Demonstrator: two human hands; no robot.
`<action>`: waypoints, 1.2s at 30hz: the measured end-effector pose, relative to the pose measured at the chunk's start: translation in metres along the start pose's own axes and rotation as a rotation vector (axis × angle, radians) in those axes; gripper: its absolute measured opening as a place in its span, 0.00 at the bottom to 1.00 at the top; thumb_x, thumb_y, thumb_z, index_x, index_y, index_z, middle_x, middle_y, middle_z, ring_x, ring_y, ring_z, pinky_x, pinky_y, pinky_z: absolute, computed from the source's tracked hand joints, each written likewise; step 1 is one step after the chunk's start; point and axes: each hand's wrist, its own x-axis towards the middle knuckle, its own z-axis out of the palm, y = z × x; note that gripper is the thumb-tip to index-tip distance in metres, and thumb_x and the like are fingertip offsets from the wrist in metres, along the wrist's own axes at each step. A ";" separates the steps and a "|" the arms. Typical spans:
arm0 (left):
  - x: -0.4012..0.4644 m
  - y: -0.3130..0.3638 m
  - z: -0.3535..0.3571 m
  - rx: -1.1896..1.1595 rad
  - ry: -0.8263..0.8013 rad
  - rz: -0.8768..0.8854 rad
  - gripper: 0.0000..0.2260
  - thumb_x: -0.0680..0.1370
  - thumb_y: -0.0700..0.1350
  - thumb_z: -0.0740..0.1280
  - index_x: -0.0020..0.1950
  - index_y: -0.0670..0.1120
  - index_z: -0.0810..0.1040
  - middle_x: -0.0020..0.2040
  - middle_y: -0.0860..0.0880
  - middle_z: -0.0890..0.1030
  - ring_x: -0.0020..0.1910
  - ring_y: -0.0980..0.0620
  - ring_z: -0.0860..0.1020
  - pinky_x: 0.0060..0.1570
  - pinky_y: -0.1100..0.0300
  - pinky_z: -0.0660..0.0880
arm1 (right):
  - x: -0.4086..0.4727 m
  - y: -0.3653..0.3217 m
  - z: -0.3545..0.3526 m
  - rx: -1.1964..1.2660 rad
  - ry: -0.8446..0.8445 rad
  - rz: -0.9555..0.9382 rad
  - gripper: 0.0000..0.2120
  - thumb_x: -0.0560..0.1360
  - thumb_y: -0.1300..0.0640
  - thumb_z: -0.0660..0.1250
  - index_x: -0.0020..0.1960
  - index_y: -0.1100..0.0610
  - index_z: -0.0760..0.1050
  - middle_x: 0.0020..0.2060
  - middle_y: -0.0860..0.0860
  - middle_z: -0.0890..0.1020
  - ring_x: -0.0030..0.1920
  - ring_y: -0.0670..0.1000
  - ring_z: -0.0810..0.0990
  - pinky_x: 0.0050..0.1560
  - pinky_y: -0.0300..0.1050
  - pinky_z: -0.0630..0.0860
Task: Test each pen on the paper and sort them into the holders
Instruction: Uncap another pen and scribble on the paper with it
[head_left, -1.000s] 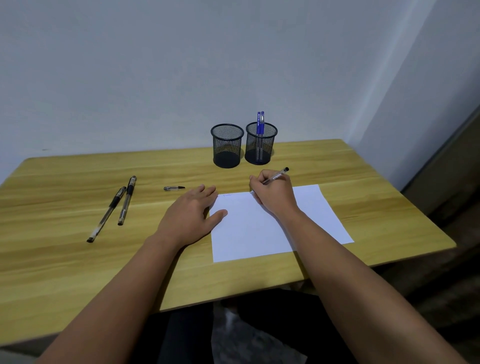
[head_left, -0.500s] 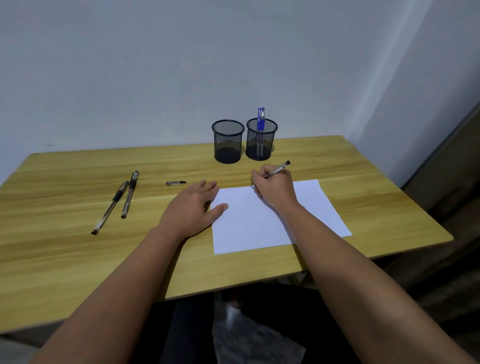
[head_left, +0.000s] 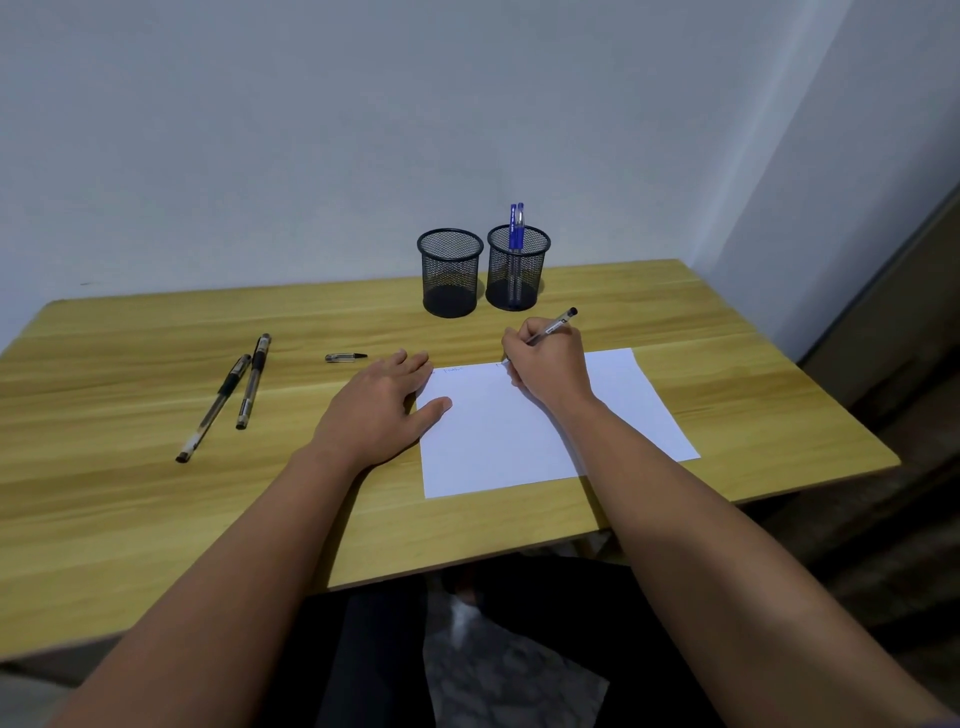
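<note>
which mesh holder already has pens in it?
The right holder, nearer the right hand: two blue pens stand in it. The left holder beside it shows none.

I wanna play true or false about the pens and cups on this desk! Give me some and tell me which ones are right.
1. The right hand grips a pen over the paper. True.
2. Both mesh holders hold pens. False: the left holder looks empty; blue pens stand in the right holder.
3. The left hand lies flat, its thumb on the paper's edge. True.
4. Three loose pens lie left of the paper. False: two pens and a pen cap.
</note>
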 end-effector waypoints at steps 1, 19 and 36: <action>0.000 -0.001 0.000 0.001 0.000 0.000 0.29 0.80 0.62 0.63 0.78 0.49 0.69 0.79 0.54 0.66 0.80 0.52 0.59 0.76 0.51 0.61 | 0.000 0.000 0.000 -0.006 -0.002 -0.001 0.18 0.80 0.64 0.68 0.36 0.71 0.66 0.31 0.74 0.73 0.25 0.57 0.75 0.24 0.42 0.69; 0.000 0.003 -0.001 -0.002 -0.009 -0.009 0.29 0.80 0.61 0.63 0.78 0.50 0.68 0.79 0.54 0.65 0.80 0.52 0.58 0.76 0.51 0.60 | 0.000 0.001 0.000 -0.084 0.024 -0.005 0.20 0.78 0.63 0.68 0.30 0.60 0.65 0.21 0.54 0.68 0.23 0.59 0.76 0.25 0.42 0.69; 0.000 0.001 0.000 -0.017 -0.003 -0.007 0.29 0.80 0.62 0.64 0.78 0.50 0.68 0.79 0.54 0.66 0.80 0.53 0.58 0.76 0.51 0.60 | 0.004 0.004 0.000 -0.050 0.069 0.021 0.18 0.77 0.64 0.67 0.32 0.61 0.64 0.25 0.54 0.63 0.27 0.57 0.70 0.29 0.48 0.71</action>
